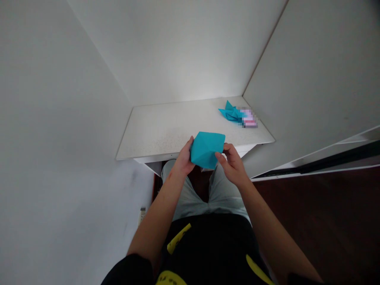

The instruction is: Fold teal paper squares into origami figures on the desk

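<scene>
A folded sheet of blue paper, with crease lines across its face, is held up in front of the desk's near edge. My left hand grips its left side, most of the fingers hidden behind the paper. At the right side of the paper, my right hand pinches its edge, thumb on the front face. A folded blue paper figure with pointed tips lies at the back right of the white desk, touching or overlapping a blurred pink and white item.
White walls stand behind and to the left of the desk, and a grey-white panel rises at the right. My legs are under the desk's front edge. A socket-like white object is at the lower left.
</scene>
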A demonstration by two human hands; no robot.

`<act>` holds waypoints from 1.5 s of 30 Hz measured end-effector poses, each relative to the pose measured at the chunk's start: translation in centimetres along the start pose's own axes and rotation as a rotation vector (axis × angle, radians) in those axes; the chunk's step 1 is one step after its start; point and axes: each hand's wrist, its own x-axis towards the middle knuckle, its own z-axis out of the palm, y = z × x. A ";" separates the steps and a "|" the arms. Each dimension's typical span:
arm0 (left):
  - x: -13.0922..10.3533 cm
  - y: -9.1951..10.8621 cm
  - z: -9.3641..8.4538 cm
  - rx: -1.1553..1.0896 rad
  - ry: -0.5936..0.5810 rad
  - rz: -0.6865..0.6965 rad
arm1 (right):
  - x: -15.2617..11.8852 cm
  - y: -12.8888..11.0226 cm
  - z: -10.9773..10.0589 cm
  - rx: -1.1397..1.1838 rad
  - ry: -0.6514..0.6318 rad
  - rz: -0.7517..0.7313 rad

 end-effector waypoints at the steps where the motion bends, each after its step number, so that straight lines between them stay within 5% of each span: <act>1: -0.1 0.1 0.0 0.017 0.003 0.047 | 0.1 0.1 -0.2 0.029 0.010 0.028; 4: -0.6 0.5 -0.1 0.086 0.002 0.198 | 0.2 0.4 -0.7 0.130 0.031 0.128; 12: -2.4 0.9 0.1 0.310 -0.131 0.303 | -0.4 1.5 -1.2 0.233 0.042 0.263; 23: -5.5 3.9 1.0 1.049 -0.345 0.557 | 2.1 -0.9 -7.3 -0.794 -0.134 -0.449; 28: -6.0 3.2 1.5 1.285 -0.379 0.628 | 1.8 -0.8 -8.1 -0.965 -0.149 -0.544; 32: -5.8 2.8 1.7 1.250 -0.411 0.626 | 1.4 -0.6 -7.8 -1.000 -0.128 -0.552; 38: -4.3 2.6 3.4 1.159 -0.126 0.776 | 0.9 -0.4 -6.9 -0.935 -0.176 -0.607; 45: -3.2 0.9 5.1 1.012 0.047 0.648 | 0.2 0.3 -5.8 -0.804 -0.256 -0.546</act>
